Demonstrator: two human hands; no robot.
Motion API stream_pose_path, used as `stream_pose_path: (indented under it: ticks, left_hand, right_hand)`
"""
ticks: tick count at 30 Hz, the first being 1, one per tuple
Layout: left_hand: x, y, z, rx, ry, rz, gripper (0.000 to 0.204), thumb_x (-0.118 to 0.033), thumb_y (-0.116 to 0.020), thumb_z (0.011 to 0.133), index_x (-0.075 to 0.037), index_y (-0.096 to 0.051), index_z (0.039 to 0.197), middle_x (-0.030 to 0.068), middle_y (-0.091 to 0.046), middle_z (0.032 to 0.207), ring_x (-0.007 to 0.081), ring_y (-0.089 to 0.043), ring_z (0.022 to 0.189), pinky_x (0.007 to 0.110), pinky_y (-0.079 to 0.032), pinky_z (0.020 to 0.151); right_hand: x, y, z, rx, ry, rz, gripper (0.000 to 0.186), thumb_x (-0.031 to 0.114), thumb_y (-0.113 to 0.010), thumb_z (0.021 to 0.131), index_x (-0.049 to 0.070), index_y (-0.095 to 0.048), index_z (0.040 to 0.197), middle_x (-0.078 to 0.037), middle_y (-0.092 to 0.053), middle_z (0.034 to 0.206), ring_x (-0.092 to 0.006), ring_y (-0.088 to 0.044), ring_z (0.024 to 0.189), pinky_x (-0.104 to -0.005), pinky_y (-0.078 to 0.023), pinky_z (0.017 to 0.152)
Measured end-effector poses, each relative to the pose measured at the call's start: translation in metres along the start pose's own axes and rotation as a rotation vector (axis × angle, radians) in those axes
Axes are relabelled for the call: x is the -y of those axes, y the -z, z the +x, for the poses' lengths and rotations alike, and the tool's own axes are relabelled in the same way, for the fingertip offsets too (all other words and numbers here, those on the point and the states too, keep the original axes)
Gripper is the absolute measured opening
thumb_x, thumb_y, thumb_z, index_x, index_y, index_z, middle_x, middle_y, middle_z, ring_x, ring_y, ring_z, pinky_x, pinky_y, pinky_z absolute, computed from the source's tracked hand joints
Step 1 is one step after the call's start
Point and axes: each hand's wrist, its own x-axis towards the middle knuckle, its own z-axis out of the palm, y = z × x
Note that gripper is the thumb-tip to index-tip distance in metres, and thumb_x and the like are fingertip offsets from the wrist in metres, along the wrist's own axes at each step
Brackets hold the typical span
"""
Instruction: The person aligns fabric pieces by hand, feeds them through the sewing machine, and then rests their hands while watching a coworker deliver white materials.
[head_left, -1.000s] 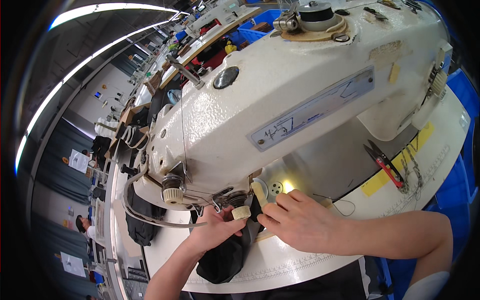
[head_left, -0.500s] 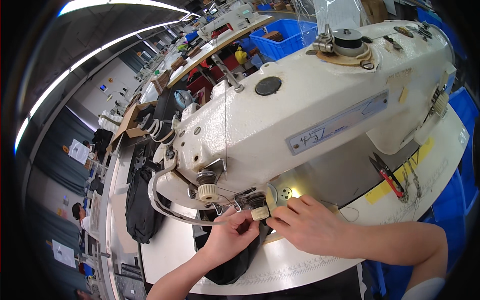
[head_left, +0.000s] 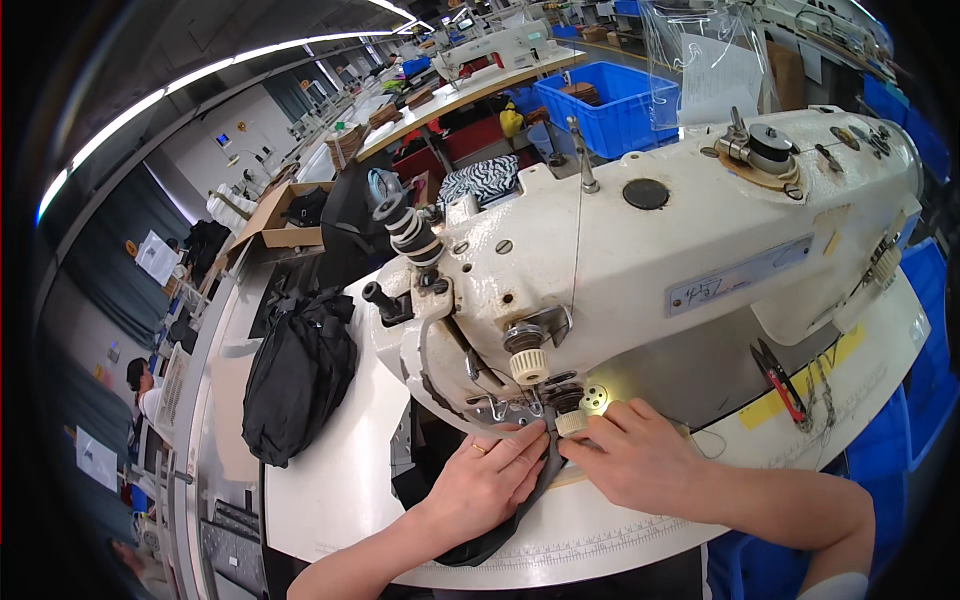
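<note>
In front of me stands a white sewing machine (head_left: 640,245), its needle area mostly hidden behind the tension knobs and my fingers. Black fabric (head_left: 490,545) lies on the machine bed below it and drapes toward me. My left hand (head_left: 487,478), with a ring on one finger, is closed on this fabric, its fingertips near the presser area. My right hand (head_left: 645,455) is closed at the fabric's right edge, beside the lower cream knob (head_left: 571,423). Its fingertips are partly hidden, and the fabric between the two hands is narrow.
Red-handled thread snips (head_left: 780,382) lie on the right of the bed near yellow tape (head_left: 755,408). A black bundled bag (head_left: 300,375) rests to the left. Blue bins (head_left: 610,105) stand behind, and a cardboard box (head_left: 285,215) sits at far left.
The view has swung left, so the machine sits further right and lower. My left fingers have gone from a raised pinch to lying lower over the fabric; my right hand stays beside the knob.
</note>
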Motion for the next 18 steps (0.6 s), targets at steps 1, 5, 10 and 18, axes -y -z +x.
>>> stream_pose_path:
  ticks: [1, 5, 10, 18]
  left_hand:
    - [0.000, -0.001, 0.000, -0.011, 0.003, -0.004, 0.036, -0.007, -0.073, 0.075, 0.000, -0.068, 0.110, 0.0103, -0.064, 0.109, 0.0280, -0.060, 0.097, 0.034, -0.052, 0.085]
    - [0.008, -0.004, -0.001, 0.012, -0.022, -0.044, 0.033, -0.008, -0.071, 0.079, 0.001, -0.067, 0.110, 0.0103, -0.063, 0.113, 0.0256, -0.060, 0.099, 0.033, -0.052, 0.087]
    - [0.009, -0.001, -0.007, -0.038, -0.009, -0.084, 0.031, -0.009, -0.069, 0.081, 0.003, -0.066, 0.110, 0.0098, -0.063, 0.114, 0.0239, -0.059, 0.100, 0.032, -0.051, 0.089]
    - [0.012, -0.002, -0.013, -0.035, -0.033, -0.067, 0.029, -0.010, -0.065, 0.080, 0.004, -0.066, 0.106, 0.0113, -0.059, 0.117, 0.0235, -0.056, 0.101, 0.032, -0.051, 0.089]
  right_hand:
    - [0.000, 0.001, 0.000, -0.005, -0.009, 0.016, 0.026, 0.011, -0.064, 0.076, 0.006, -0.063, 0.102, -0.004, -0.057, 0.096, -0.0211, -0.054, 0.087, -0.0338, -0.044, 0.078]
    - [0.001, 0.000, 0.002, -0.023, -0.069, 0.008, 0.029, 0.012, -0.064, 0.076, 0.007, -0.063, 0.105, -0.005, -0.058, 0.096, -0.0221, -0.055, 0.086, -0.0343, -0.044, 0.078]
    - [0.000, -0.007, 0.006, 0.006, -0.025, -0.058, 0.039, 0.007, -0.067, 0.073, 0.010, -0.067, 0.112, -0.004, -0.060, 0.095, -0.0259, -0.052, 0.080, -0.0382, -0.043, 0.072]
    - [0.003, -0.005, 0.008, 0.090, -0.017, -0.102, 0.040, 0.007, -0.066, 0.075, 0.011, -0.065, 0.115, 0.000, -0.061, 0.103, -0.0216, -0.056, 0.080, -0.0386, -0.043, 0.072]
